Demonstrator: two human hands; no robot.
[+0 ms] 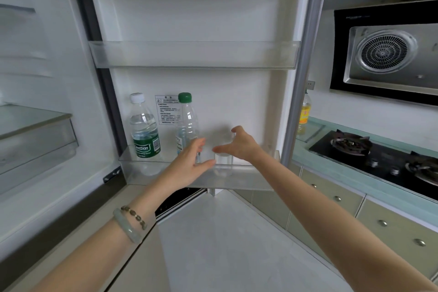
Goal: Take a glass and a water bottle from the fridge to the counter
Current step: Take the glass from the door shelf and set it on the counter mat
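Glass point(223, 163) in door bin point(237, 181), flanked by open left hand point(189, 165) and right hand point(239, 144)

Head view: looks forward-down, close to open fridge door point(194, 19).

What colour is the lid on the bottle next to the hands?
Green. The bottle's cap shows clearly in the head view, just above the left hand.

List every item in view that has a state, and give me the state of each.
White fridge door: open.
White-capped water bottle: capped, upright, door shelf.
Green-capped clear bottle: capped, upright.
Clear drinking glass: upright, ungrasped.
Left hand: open, beside green-capped bottle.
Right hand: open, above glass.
Black gas hob: unlit.
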